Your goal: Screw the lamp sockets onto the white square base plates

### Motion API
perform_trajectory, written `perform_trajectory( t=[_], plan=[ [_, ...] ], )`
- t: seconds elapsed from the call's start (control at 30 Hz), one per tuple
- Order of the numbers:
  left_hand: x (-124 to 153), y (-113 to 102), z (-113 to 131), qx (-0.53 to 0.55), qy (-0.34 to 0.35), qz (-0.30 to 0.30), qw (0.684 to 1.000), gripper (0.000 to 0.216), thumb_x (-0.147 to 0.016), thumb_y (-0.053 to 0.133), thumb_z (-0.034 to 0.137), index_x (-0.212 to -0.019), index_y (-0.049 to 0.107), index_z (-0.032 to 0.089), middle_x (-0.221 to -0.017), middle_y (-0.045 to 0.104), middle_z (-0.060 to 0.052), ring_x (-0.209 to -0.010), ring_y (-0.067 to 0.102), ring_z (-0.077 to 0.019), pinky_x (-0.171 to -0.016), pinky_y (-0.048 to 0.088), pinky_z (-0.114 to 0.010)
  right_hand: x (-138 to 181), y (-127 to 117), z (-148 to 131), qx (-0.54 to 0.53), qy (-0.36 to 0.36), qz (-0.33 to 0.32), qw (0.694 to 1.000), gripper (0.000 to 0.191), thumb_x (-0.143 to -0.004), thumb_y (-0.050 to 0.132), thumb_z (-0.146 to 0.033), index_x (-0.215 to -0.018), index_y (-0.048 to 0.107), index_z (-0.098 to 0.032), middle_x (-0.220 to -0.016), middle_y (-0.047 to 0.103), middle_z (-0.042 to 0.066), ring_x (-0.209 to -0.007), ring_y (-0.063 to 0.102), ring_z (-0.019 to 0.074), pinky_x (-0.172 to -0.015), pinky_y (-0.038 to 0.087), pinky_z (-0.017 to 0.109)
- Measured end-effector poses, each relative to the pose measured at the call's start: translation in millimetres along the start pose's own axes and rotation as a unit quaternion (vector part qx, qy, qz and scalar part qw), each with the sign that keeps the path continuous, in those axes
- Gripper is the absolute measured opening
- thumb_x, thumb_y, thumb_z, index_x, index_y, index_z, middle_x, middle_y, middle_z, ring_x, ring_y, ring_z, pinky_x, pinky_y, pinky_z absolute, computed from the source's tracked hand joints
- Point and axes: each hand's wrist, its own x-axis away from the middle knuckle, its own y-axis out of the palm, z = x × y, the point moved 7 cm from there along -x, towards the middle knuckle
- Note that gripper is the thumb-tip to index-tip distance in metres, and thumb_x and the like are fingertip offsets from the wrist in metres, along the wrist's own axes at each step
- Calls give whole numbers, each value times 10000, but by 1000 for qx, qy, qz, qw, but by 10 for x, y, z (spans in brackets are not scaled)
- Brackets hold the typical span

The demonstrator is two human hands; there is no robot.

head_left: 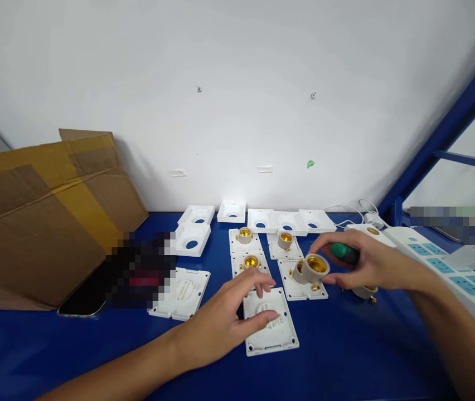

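Left hand [227,314] hangs over the near plate [275,333], thumb and fingertips parted and nothing seen between them; whether the thumb meets the surface cannot be told. Beyond and right of the near plate, the right hand [373,260] pinches a socket [318,268] by its side, the gold-coloured mouth facing upward, while a green-topped screwdriver [343,253] sits tucked in the same grasp, its tip out of sight. Beyond the near plate, four seated sockets [245,238] rest on far plates [275,253], one partly hidden by the held socket, and farther back stand white covers [285,218]. Right of the near plate lies a loose socket [365,291], partly hidden below the right hand, with the power strip [438,265] farther right. Left of the near plate are a side plate [187,303], a phone [82,298] and a large box [32,223]. With one hand sharing socket and tool, a firm pinch on the pale wall, clear of the brass terminals, looks wisest, the screwdriver kept off neighbouring sockets; the left hand would likely steady the near plate best by its edge, leaving the round middle in plain sight
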Motion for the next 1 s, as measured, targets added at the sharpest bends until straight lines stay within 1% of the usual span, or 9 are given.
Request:
perform_trajectory(
  t=[0.03, 0.13, 0.23, 0.3, 0.37, 0.5, 0.6, 0.8, 1.0],
  plan=[
    [-7, -1, -28, 17, -9, 4, 1000, 393, -968, 746, 384, -1318, 592, 291, -1204, 673, -54, -1080, 629, -238, -971, 541, -383, -55, 123, -65, -20, -12, -15, 1000, 334, -874, 782, -465, -1096, 712, -226, -592, 370, -92, -511, 303, 99, -465, 253, 247],
    [-19, 13, -96, 60, -15, -2, 998, 707, -780, 925, 475, -1373, 577, 311, -1322, 661, -67, -1215, 614, -293, -1070, 490, -439, -181, 484, -194, -47, -30, -70, 996, 313, -874, 787, -414, -1115, 723, -224, -581, 413, -97, -514, 330, 98, -483, 269, 245],
    [-9, 23, -153, 74, -14, -20, 997, 929, -639, 1003, 480, -1426, 539, 311, -1415, 614, -88, -1301, 581, -337, -1136, 444, -488, -242, 692, -217, -20, -44, -81, 996, 360, -849, 817, -410, -1161, 748, -245, -747, 651, -39, -620, 514, 123, -603, 409, 259],
    [2, 21, -173, 68, -17, -30, 997, 923, -641, 1005, 455, -1422, 537, 307, -1430, 599, -93, -1317, 571, -340, -1149, 434, -504, -249, 761, -184, 18, -45, -85, 995, 399, -859, 811, -463, -1208, 754, -279, -882, 732, 4, -722, 600, 164, -743, 476, 316],
    [10, 19, -164, 59, -16, -40, 997, 847, -679, 993, 406, -1395, 554, 303, -1429, 599, -88, -1337, 559, -330, -1162, 425, -503, -241, 786, -142, 46, -44, -86, 994, 430, -875, 788, -525, -1250, 755, -317, -919, 750, 29, -784, 638, 208, -825, 498, 381],
    [9, 35, -164, 45, -27, -58, 997, 735, -770, 940, 272, -1397, 559, 317, -1432, 604, -74, -1381, 532, -313, -1186, 417, -513, -210, 775, -105, 52, -43, -83, 994, 475, -913, 722, -602, -1330, 732, -376, -989, 765, 59, -907, 677, 273, -854, 533, 436],
    [2, 37, -211, 43, -38, -46, 997, 738, -805, 912, 252, -1436, 538, 334, -1480, 577, -80, -1425, 500, -319, -1208, 399, -537, -195, 760, -102, 62, -21, -85, 994, 555, -895, 717, -652, -1379, 703, -381, -1019, 760, 69, -940, 679, 289, -867, 539, 442],
    [9, 58, -207, 11, -39, -50, 998, 785, -789, 932, 313, -1455, 516, 326, -1386, 628, -74, -1386, 529, -328, -1190, 416, -542, -209, 755, -226, 114, -19, -63, 991, 649, -855, 710, -728, -1366, 700, -329, -898, 734, 69, -868, 649, 288, -806, 510, 421],
    [20, 66, -132, -29, -24, -49, 998, 801, -779, 938, 284, -1456, 509, 286, -1425, 601, -90, -1387, 531, -323, -1175, 444, -502, -255, 836, -379, 191, -56, -21, 980, 566, -879, 714, -694, -1153, 733, -199, -779, 756, 56, -761, 713, 283, -973, 452, 519]
  ],
)
